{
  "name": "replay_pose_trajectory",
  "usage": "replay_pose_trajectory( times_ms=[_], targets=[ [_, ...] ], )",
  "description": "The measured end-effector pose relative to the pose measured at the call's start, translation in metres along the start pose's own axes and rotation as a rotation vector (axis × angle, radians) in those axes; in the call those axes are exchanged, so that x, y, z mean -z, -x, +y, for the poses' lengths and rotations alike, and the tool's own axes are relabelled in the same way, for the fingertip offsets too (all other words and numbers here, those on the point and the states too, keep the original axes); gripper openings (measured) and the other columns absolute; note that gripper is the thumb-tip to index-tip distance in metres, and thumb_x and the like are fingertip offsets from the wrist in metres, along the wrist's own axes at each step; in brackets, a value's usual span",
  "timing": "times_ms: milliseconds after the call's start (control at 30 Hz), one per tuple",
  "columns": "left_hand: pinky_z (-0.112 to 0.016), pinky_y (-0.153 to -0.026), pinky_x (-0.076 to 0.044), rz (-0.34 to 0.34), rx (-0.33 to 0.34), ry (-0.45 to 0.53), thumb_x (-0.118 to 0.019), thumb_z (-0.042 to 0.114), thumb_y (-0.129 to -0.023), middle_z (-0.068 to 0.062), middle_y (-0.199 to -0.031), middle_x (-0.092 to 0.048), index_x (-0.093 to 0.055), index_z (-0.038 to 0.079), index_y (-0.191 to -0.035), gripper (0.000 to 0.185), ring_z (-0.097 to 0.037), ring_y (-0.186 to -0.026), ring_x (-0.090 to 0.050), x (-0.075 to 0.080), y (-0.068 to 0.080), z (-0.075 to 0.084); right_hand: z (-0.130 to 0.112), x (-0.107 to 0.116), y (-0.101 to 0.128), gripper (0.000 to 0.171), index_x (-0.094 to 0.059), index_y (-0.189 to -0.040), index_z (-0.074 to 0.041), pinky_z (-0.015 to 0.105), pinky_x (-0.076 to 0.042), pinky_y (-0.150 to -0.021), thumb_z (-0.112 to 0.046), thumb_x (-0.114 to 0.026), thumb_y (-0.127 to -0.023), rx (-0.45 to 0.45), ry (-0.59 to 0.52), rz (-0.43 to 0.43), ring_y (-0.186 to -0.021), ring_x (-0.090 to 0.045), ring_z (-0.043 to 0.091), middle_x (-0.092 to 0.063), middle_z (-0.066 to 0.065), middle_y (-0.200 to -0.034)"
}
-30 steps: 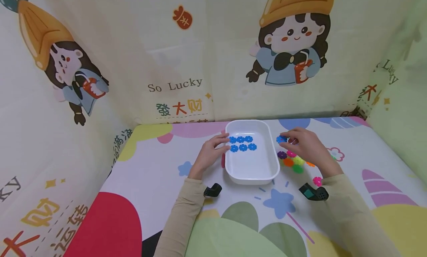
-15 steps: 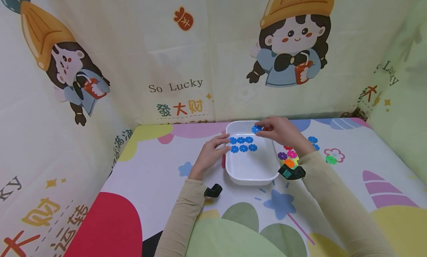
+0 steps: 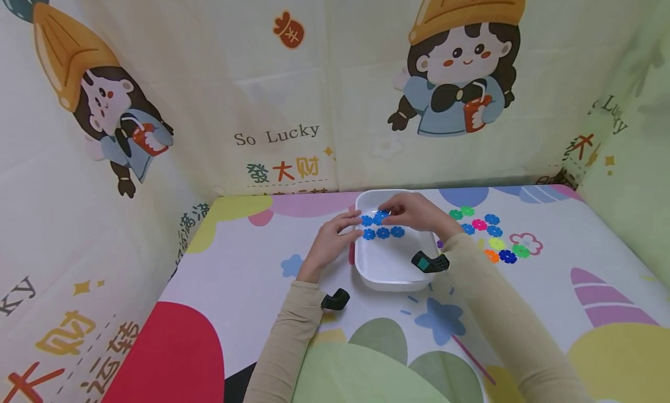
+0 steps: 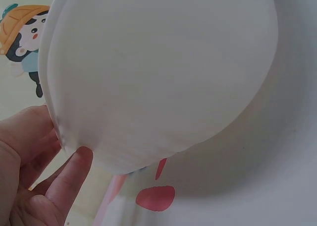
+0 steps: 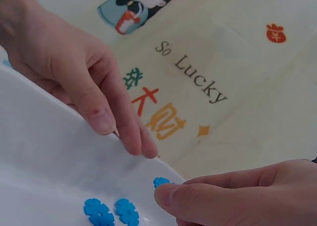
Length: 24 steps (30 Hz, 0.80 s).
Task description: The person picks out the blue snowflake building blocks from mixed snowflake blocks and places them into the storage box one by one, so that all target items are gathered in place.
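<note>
Head view shows, nearest the person, two beige sleeves reaching forward over a patterned table (image 3: pixel 235 263). Beyond them stands a white tray (image 3: pixel 389 269), long axis running away from the person. The left hand (image 3: pixel 330 240) rests against the tray's left rim, fingers laid over the edge and holding nothing else; the left wrist view shows only the tray's white outer wall (image 4: pixel 163 72) close against those fingers (image 4: pixel 69 179).

The right hand (image 3: pixel 413 212) reaches in over the tray from the right side, its fingertips drawn together narrowly on a blue flower piece (image 5: pixel 161 182) at the far end of the tray. In the right wrist view that piece peeks out just past the thumb tip, hovering close above the tray floor. Directly toward the person from it lie the blue pieces already in the tray (image 3: pixel 382 227), set in two short rows across the tray's width; the pinched piece sits over the farther row, so the right hand is plainly the nearer one to it.

Farther right, on the table and well apart from the tray, lies a loose cluster of coloured pieces (image 3: pixel 489 234). Behind everything hangs a cartoon-printed backdrop (image 3: pixel 277 135).
</note>
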<state>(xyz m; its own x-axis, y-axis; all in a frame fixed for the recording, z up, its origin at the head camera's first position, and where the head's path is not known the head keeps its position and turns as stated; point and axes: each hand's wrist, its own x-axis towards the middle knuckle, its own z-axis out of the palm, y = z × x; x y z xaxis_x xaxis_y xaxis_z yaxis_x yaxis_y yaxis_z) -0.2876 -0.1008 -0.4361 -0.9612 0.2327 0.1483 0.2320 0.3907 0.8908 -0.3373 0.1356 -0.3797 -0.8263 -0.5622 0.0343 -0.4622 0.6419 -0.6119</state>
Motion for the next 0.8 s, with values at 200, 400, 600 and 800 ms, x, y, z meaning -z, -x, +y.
replay_pose_trajectory(
  times_ms=[200, 400, 600, 800],
  targets=[
    [-0.044, -0.109, -0.039, -0.001, -0.005, -0.009, -0.067, 0.024, -0.093, 0.012, -0.144, -0.05, -0.066, 0.009, -0.128, 0.037, -0.016, -0.141, -0.035, 0.0, 0.0, -0.001, 0.003, -0.01, -0.003, 0.039, -0.069, -0.122, -0.008, 0.028, -0.058, -0.077, -0.019, -0.077, -0.086, 0.027, 0.019, -0.102, -0.086, -0.062, 0.017, -0.067, 0.007, -0.107],
    [-0.042, -0.109, -0.039, -0.009, -0.005, -0.013, -0.068, 0.027, -0.093, 0.012, -0.143, -0.05, -0.065, 0.007, -0.128, 0.04, -0.015, -0.14, -0.035, 0.002, 0.0, 0.0, 0.004, -0.016, -0.004, 0.039, -0.07, -0.122, -0.009, 0.031, -0.056, -0.086, -0.018, -0.078, -0.085, 0.016, 0.033, -0.183, -0.088, -0.063, 0.015, -0.068, 0.003, -0.104],
    [-0.041, -0.109, -0.039, -0.011, -0.008, -0.016, -0.068, 0.029, -0.093, 0.012, -0.144, -0.05, -0.065, 0.007, -0.128, 0.041, -0.014, -0.14, -0.035, 0.003, 0.0, 0.001, 0.002, -0.022, -0.01, 0.04, -0.07, -0.122, -0.011, 0.032, -0.055, -0.09, -0.021, -0.078, -0.085, 0.007, 0.08, -0.23, -0.091, -0.064, 0.013, -0.069, 0.0, -0.106],
    [-0.041, -0.11, -0.038, -0.015, -0.014, -0.011, -0.068, 0.028, -0.093, 0.012, -0.144, -0.05, -0.065, 0.007, -0.128, 0.041, -0.014, -0.141, -0.035, 0.003, 0.0, 0.0, -0.003, -0.023, -0.014, 0.04, -0.07, -0.122, -0.011, 0.033, -0.053, -0.093, -0.02, -0.077, -0.085, 0.024, 0.114, -0.253, -0.094, -0.065, 0.014, -0.07, 0.0, -0.108]
  ],
)
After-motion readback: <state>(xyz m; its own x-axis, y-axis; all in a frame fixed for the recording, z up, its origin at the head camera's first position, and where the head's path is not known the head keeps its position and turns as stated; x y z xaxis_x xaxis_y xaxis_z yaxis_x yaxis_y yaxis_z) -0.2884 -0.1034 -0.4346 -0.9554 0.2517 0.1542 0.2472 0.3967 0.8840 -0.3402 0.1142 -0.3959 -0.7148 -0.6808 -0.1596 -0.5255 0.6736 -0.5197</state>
